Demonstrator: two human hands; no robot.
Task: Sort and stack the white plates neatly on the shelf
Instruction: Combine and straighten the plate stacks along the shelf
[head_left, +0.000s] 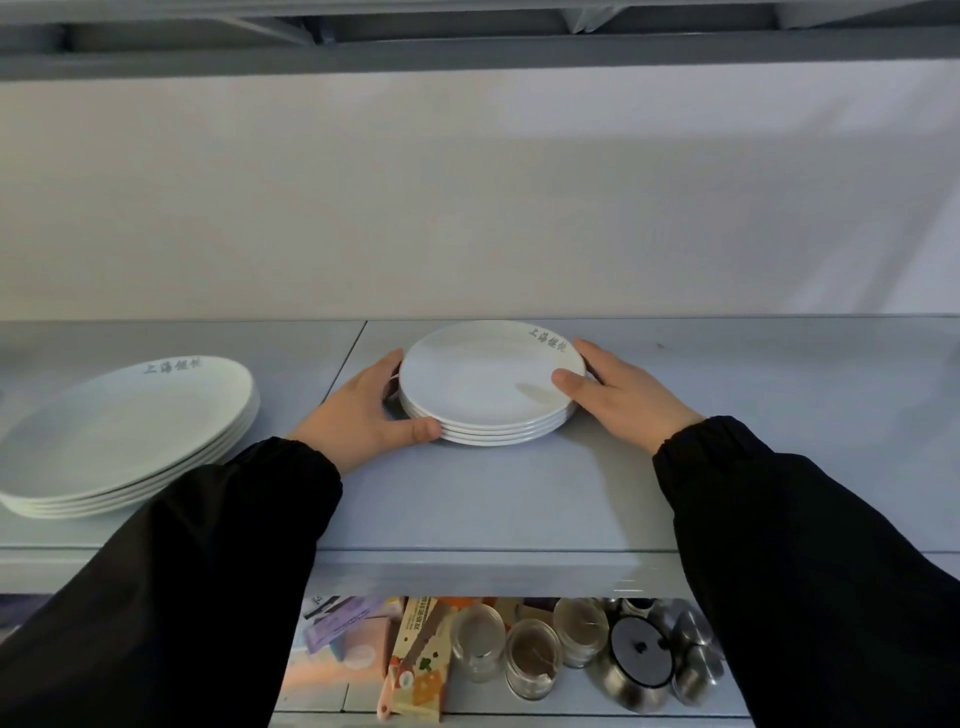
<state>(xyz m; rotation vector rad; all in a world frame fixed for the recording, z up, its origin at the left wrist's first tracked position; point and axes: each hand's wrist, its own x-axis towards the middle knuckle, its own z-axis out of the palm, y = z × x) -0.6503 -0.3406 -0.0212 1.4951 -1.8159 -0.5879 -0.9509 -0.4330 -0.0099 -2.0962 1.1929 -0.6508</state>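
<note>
A stack of several small white plates (483, 382) rests on the grey shelf (467, 499), near its middle. My left hand (363, 415) cups the stack's left side, thumb against the lower rims. My right hand (618, 395) grips the right side, thumb lying on the top plate. Both arms wear black sleeves. A second stack of several larger white plates (124, 431) sits at the shelf's left, apart from my hands. Grey characters are printed on the far rim of both top plates.
A pale wall closes the back of the shelf and another shelf (467, 52) runs overhead. On the lower shelf stand glass jars (530, 654), a steel kettle (641, 660), a cardboard box (415, 660) and other packages.
</note>
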